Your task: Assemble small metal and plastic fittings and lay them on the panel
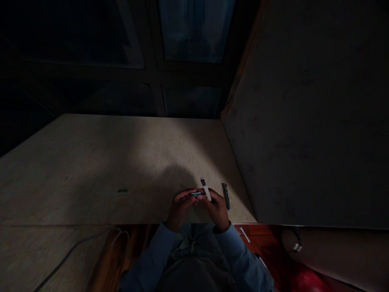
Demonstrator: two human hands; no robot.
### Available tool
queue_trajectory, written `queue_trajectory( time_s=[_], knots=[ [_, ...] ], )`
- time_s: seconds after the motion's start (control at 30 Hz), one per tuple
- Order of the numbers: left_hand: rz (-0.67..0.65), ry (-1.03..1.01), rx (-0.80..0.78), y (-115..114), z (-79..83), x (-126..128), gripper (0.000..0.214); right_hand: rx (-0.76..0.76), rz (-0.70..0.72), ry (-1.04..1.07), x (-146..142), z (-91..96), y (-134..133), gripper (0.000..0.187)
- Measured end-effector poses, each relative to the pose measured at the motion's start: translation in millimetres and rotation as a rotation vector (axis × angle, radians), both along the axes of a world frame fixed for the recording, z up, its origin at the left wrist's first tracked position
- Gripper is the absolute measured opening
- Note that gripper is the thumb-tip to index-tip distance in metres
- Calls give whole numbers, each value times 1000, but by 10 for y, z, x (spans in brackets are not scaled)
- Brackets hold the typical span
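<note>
My left hand [180, 206] and my right hand [217, 206] meet above the near part of the table. Between my left fingertips is a small bar with a teal edge [195, 194], its kind too dark to make out. A slim white stick with a dark tip [206, 190] rises from my closed right hand, slanting up and left. Just beyond the right hand, a grey razor-like tool with a short crosswise head [226, 196] lies on the table. Farther left lies a small dark-green strip [122, 190], apart from both hands.
The pale table [100, 162] meets a tall panel [310, 121] on the right and a window frame [158, 93] behind. A cable [69, 253] runs at the lower left. Below the table edge, a white strip [244, 235] lies on the reddish floor [261, 230]. The light is dim.
</note>
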State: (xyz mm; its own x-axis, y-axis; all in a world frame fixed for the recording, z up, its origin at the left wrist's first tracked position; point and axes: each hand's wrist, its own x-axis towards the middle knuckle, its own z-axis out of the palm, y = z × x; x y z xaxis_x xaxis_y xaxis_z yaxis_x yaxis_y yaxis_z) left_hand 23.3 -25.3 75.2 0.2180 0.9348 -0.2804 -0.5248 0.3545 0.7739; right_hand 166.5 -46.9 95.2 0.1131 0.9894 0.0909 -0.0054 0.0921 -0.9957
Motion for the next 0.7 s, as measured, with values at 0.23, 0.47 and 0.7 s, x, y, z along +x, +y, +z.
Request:
queue_trajectory(
  time_s=[0.23,0.47,0.7],
  knots=[
    [-183,-219,-18,47,-18,60,53,34,-23,33,96,-21,15,16],
    [-353,-317,-148,99,-127,108,49,54,10,-30,172,-33,38,15],
    [-420,-356,-202,93,-75,167,50,92,31,-141,273,15,48,23]
  ],
)
